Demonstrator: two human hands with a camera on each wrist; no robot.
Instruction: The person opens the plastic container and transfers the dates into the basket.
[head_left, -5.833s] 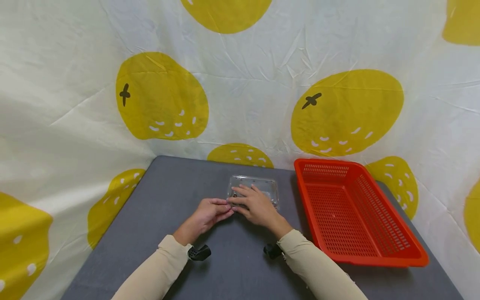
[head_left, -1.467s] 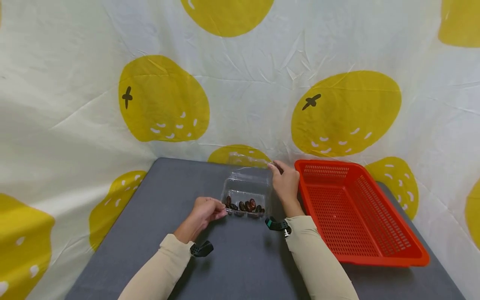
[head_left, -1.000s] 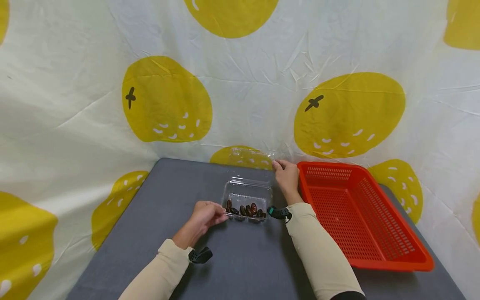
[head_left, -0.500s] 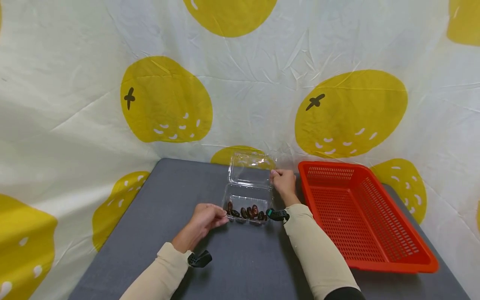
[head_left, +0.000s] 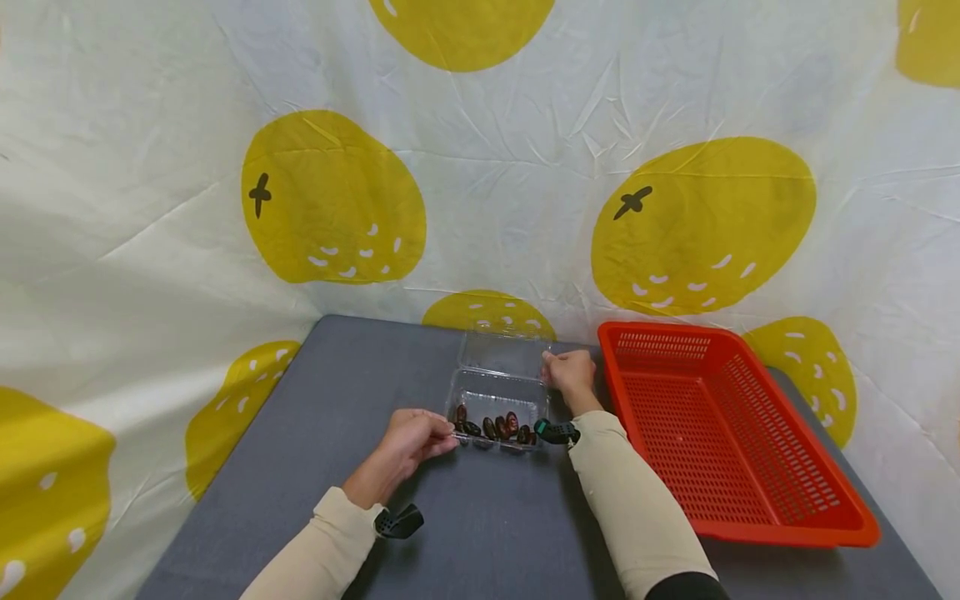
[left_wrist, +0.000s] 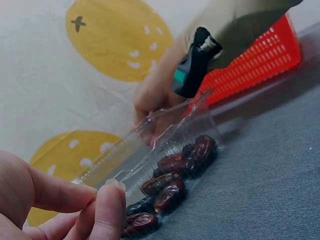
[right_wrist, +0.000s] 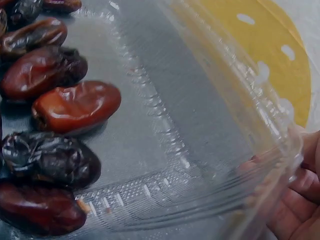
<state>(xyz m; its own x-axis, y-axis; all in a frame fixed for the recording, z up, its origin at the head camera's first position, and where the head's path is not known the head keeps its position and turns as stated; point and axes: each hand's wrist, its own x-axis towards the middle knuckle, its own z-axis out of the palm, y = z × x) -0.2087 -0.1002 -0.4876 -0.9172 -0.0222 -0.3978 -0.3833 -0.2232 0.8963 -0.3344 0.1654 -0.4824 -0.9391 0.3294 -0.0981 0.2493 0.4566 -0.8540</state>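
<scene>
several dates (head_left: 501,427) lie in the clear box (head_left: 501,383) on the grey table (head_left: 367,367). my left hand (head_left: 414,433) pinches the box's near left corner, my right hand (head_left: 570,372) the lid (head_left: 498,355)'s right edge. either slipping could let the lid spring back or tip dates out. red basket (head_left: 705,425) crowds right of the box, cloth (head_left: 510,217) behind it.

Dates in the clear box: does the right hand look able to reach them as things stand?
Probably yes: the lid is folded back, leaving the dates uncovered, though the right hand holds the lid's edge.
</scene>
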